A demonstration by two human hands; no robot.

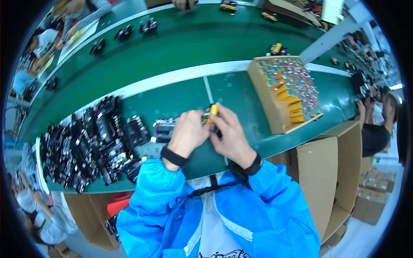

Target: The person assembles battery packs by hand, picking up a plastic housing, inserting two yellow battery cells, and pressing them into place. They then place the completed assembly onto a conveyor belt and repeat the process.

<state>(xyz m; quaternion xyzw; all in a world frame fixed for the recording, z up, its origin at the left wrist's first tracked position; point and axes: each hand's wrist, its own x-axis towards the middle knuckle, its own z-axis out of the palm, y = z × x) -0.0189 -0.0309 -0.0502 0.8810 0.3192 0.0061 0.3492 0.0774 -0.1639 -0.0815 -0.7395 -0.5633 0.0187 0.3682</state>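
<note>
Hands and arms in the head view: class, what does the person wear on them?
The left hand and right hand are gloveless. Black bands circle the left wrist and right wrist. The loose sleeves are bright blue, gathered near the cuffs.

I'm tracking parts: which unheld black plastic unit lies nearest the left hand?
The black plastic unit beside the left hand, lying singly; others lie farther left, heaped, or beyond the white strip.

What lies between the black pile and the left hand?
A single black part on the green bench, between black pile and left hand, in the head view.
</note>
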